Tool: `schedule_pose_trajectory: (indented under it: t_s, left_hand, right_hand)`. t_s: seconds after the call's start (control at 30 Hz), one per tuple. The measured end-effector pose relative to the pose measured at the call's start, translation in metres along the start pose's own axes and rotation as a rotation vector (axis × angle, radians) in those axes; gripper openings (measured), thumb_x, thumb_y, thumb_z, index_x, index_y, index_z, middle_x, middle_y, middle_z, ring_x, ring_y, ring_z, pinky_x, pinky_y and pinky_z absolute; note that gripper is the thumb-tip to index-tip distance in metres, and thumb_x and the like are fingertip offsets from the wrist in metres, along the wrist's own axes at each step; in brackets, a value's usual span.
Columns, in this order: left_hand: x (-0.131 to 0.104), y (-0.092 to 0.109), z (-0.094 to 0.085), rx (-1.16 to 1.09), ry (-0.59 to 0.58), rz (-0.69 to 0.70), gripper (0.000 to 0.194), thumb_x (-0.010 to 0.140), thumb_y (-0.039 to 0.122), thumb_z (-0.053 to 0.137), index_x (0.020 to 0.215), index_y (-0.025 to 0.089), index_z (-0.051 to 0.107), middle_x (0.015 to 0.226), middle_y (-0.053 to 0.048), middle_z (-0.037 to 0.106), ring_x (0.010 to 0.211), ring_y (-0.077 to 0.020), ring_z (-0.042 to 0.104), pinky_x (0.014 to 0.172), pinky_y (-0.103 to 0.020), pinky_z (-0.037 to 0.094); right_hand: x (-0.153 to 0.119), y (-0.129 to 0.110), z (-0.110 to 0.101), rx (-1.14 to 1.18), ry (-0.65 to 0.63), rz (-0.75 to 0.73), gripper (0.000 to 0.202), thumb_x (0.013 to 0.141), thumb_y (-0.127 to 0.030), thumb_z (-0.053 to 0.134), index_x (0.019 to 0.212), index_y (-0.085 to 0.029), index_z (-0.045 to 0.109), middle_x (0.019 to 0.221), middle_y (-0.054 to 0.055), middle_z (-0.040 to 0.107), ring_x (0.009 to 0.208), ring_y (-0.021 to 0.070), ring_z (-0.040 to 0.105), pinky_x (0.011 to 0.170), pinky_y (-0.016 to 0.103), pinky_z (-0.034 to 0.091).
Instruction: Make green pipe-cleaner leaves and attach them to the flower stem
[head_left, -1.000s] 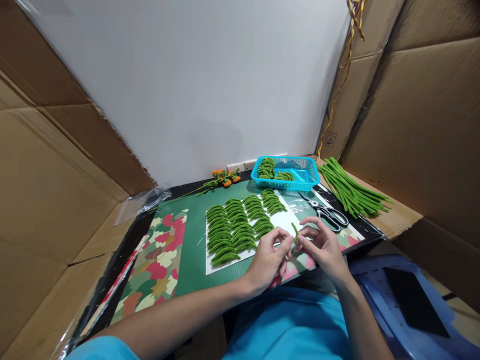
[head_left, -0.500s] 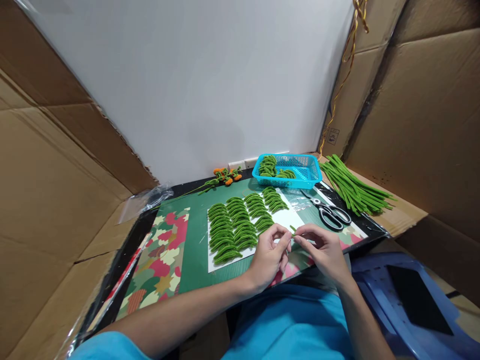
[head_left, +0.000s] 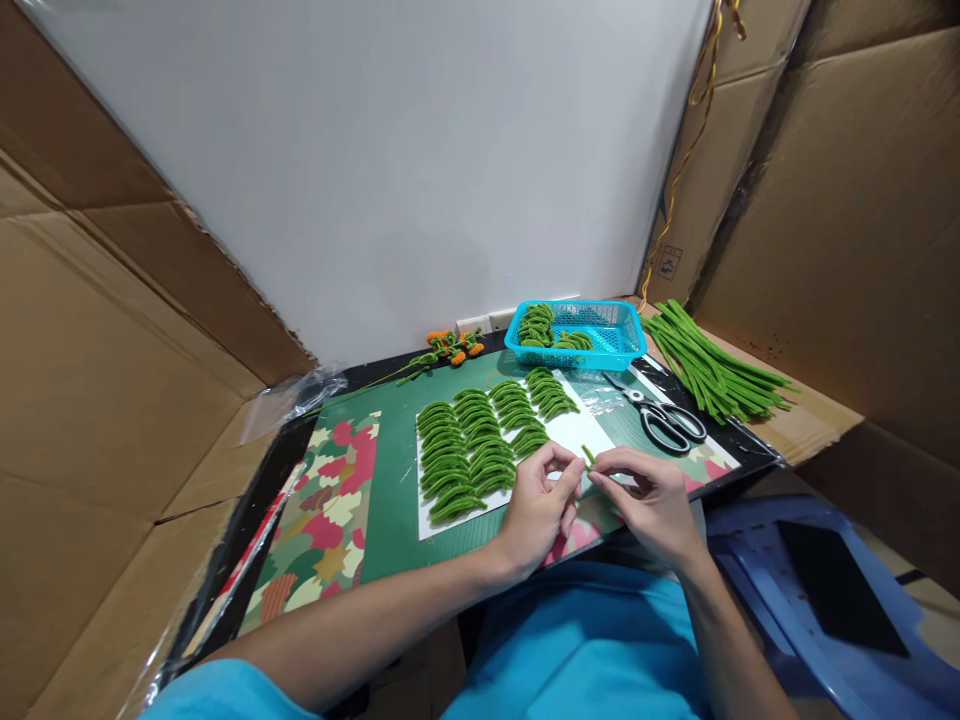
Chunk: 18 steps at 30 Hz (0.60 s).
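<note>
A short green fuzzy piece (head_left: 589, 455) sticks up from the fingertips of my right hand (head_left: 646, 500), which is closed in a pinch on it. My left hand (head_left: 541, 508) is close beside it, thumb and fingers pressed together; whatever is between them is too small to make out. Both hands are over the near right part of a white sheet (head_left: 571, 430). Curved green pieces (head_left: 454, 460) lie on that sheet in several stacked columns, left of and behind my hands.
Behind the sheet stands a blue basket (head_left: 619, 350) with green pieces inside. Black-handled scissors (head_left: 667, 425) lie right of the sheet, near a bundle of long green stems (head_left: 712, 370). Orange flowers (head_left: 454, 345) lie at the back. A blue stool (head_left: 810, 600) is at right.
The green piece now shows more upright and longer above my right fingertips. Both hands have barely moved, and the camera view has shifted slightly.
</note>
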<state>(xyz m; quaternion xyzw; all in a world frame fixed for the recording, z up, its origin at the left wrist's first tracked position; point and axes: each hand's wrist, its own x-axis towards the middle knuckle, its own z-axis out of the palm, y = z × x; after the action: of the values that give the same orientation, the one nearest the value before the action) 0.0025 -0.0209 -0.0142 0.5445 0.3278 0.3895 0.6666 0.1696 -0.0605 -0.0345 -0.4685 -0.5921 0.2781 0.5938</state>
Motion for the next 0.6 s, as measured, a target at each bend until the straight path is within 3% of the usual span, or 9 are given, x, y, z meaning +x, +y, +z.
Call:
schedule_pose_trajectory:
  t_s: [0.27,0.6]
  left_hand:
    - [0.0018,-0.0025,-0.0021,0.034,0.038,0.013,0.038,0.096,0.05,0.073,0.088,0.017,0.056,0.071,0.006,0.06,0.034,-0.0014,0.048,0.033,-0.013,0.027]
    - [0.0015,-0.0024,-0.0022,0.038,0.07,0.019,0.037,0.094,0.049,0.075,0.089,0.017,0.057,0.072,0.005,0.063,0.034,-0.0018,0.048,0.032,-0.014,0.029]
  right_hand:
    - [-0.0052,0.007,0.0045,-0.065,0.017,-0.101,0.01,0.095,-0.019,0.07,0.089,-0.023,0.077,0.089,0.006,0.081,0.079,0.0215,0.078,0.061,0.026,0.062]
    - [-0.0026,-0.0007,0.0077,-0.201,0.056,-0.218,0.01,0.096,-0.015,0.07,0.098,-0.023,0.074,0.091,0.004,0.08,0.078,0.0183,0.077,0.069,0.027,0.062]
